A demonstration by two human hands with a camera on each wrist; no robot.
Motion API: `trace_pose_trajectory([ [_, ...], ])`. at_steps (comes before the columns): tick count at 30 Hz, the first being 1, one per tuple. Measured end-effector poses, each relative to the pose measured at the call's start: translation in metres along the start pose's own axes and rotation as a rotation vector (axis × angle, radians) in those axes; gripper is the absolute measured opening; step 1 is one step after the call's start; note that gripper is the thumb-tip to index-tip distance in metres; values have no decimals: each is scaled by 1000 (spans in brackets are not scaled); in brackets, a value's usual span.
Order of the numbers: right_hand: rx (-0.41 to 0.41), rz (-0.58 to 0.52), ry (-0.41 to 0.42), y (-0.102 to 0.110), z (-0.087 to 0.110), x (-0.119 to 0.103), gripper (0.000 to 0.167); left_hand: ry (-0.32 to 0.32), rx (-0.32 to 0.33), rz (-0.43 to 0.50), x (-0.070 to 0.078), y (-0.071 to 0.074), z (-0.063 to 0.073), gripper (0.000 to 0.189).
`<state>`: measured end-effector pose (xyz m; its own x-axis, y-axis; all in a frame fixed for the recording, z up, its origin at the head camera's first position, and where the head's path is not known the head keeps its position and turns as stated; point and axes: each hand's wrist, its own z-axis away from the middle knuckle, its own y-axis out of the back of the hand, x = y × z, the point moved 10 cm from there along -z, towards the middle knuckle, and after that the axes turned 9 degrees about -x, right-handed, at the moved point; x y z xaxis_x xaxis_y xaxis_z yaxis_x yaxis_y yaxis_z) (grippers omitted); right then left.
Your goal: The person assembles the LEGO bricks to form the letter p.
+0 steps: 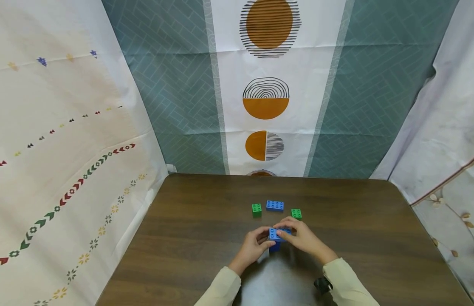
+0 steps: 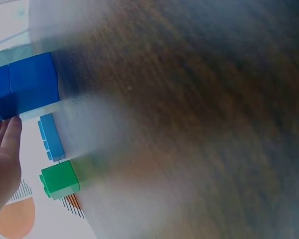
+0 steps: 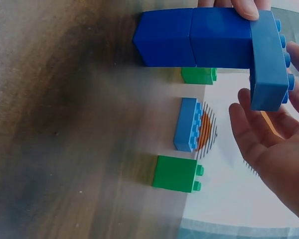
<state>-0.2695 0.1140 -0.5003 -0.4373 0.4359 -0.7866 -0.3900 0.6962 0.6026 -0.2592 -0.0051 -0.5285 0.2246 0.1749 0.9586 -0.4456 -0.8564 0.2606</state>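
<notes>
Two dark blue toy bricks, a lower one and an upper one, stand stacked on the table. Across their top lies a long, lighter blue brick, whose right part juts out past the stack. My left hand pinches the stack from the left, thumb in front, near where the long brick meets the upper dark one. From the right, my right hand holds the overhanging end of the long brick between thumb and fingers. The studs are partly hidden by the right hand in the head view.
Behind the stack, a blue brick sits between a green brick on the left and another green brick on the right, close to the right fingers. The brown table ends at a hanging patterned cloth.
</notes>
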Motion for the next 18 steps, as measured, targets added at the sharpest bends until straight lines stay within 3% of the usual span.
trace_pose_trajectory([
  [3, -4, 0, 12, 1, -5, -1, 22, -3, -1, 7, 6, 1, 0, 30],
  [11, -11, -30, -25, 9, -24, 6, 30, 14, -4, 9, -21, -1, -6, 32],
  [18, -11, -35, -7, 16, -41, 9, 36, 5, -7, 21, -26, -1, -7, 33],
])
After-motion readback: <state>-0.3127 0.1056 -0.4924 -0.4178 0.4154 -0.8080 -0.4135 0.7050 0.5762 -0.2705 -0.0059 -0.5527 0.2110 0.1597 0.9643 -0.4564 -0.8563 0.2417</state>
